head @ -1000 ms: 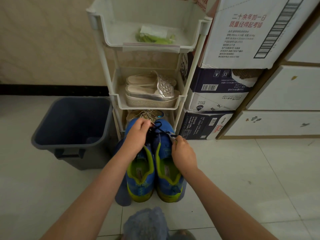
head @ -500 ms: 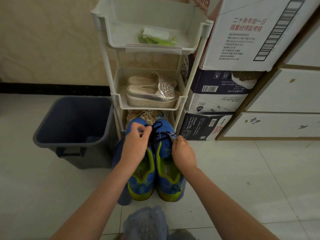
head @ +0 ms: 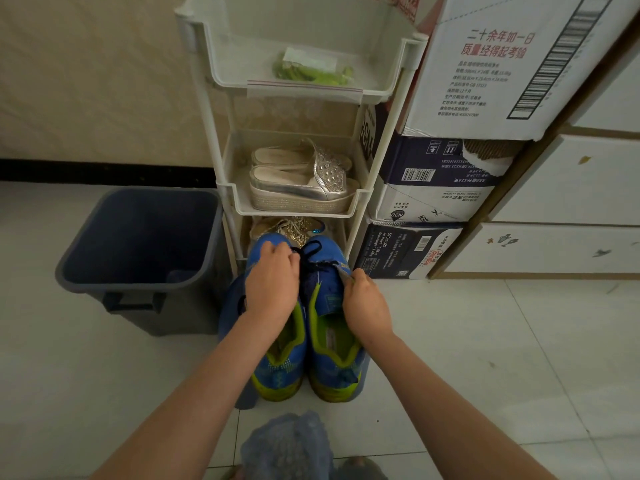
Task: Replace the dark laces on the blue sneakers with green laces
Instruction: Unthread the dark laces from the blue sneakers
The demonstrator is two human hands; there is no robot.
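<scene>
Two blue sneakers point(head: 322, 327) stand side by side on the pale tiled floor point(head: 485, 358), toes toward the white shelf rack point(head: 391, 133) and heels with yellow-green trim toward us. We see the left hand point(head: 272, 285) lying over the laced part of the left shoe, fingers curled down near the dark lace point(head: 309, 252), which runs in a loop across the gap to the right shoe; we cannot tell whether those fingers truly pinch the lace or only rest on it. The right hand point(head: 365, 303) sits at the outer edge of the right shoe, thumb and fingers closed on a small piece at the shoe's upper rim, though what exactly is pinched is too small to make out. On the top tier of the rack lies a clear zip bag holding the green laces point(head: 311, 72), well apart from the shoes. The middle tier holds silver platform sandals point(head: 304, 181), and the bottom tier a glittery gold shoe point(head: 291, 228) just behind the sneaker toes. A dark grey bin point(head: 138, 271) stands to the left of the rack, and stacked cardboard boxes point(head: 485, 81) rise to the right.
</scene>
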